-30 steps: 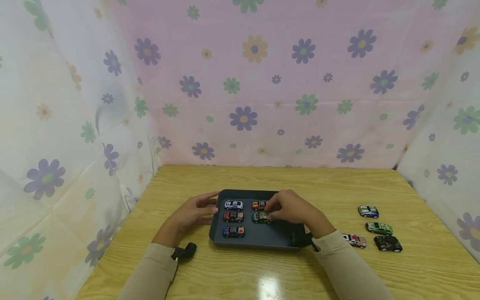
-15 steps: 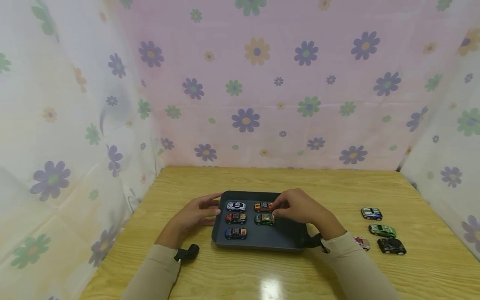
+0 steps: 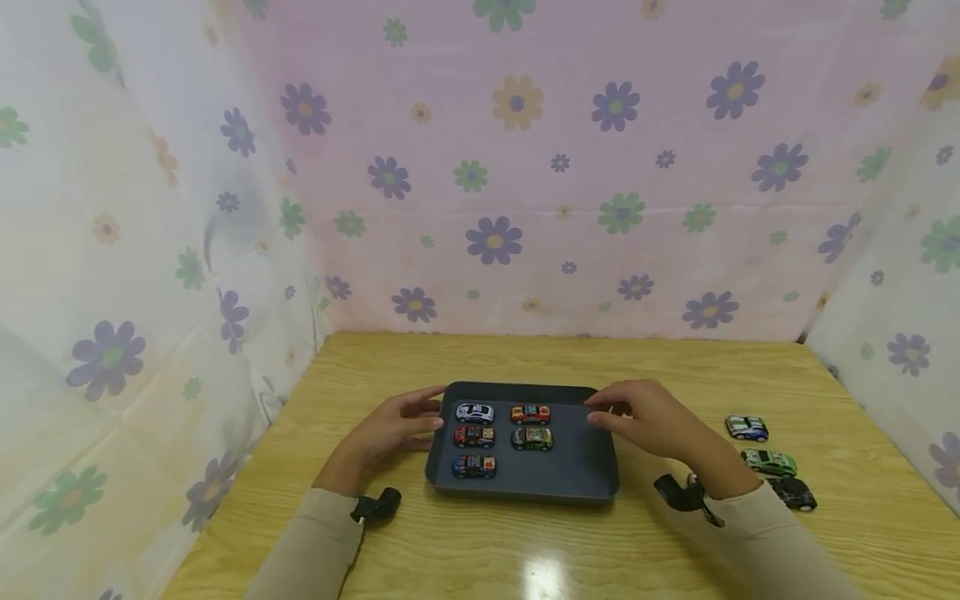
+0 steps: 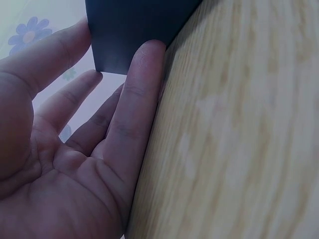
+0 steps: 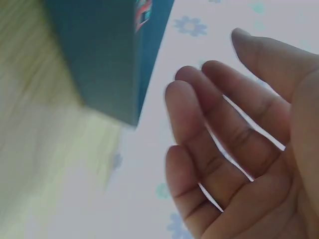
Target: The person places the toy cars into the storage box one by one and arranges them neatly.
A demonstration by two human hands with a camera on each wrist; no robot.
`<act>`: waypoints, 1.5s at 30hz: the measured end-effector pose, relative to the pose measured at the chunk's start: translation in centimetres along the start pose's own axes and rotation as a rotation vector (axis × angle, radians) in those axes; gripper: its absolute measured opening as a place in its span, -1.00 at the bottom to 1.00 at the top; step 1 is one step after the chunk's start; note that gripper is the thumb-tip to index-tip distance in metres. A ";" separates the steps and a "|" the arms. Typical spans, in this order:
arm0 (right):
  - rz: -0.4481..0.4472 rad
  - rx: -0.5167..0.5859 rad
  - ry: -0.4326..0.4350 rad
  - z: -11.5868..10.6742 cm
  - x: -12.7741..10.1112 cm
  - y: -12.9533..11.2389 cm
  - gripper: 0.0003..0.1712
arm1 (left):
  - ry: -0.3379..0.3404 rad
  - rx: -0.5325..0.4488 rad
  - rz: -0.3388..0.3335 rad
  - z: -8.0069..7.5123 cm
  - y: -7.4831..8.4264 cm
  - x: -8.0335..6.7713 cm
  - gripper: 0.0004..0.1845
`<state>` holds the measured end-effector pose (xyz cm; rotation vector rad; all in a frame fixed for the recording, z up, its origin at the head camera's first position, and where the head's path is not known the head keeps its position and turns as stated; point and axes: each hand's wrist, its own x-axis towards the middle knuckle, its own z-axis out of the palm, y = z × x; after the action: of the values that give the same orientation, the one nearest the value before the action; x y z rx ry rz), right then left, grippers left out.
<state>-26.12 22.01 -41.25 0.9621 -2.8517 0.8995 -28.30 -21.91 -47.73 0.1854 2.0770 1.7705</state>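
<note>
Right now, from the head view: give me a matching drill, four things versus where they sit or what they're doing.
Things:
1. white toy car
2. blue toy car
3. left hand
4. right hand

Places or states:
A. front of the left column in the dark tray
B. fingers on the tray's left edge
C. holds nothing, above the tray's right edge
D. back of the left column in the tray

Pairs: 1-D, 2-A, 3-B, 4-C
</note>
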 end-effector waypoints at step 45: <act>0.044 -0.069 0.134 -3.6 -15.0 8.3 -0.60 | -0.002 -0.018 -0.005 0.0 0.1 0.0 -0.27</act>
<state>-19.16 37.58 -45.21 0.8038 -2.7808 0.8286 -28.33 -21.85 -47.69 0.1771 2.0578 1.7847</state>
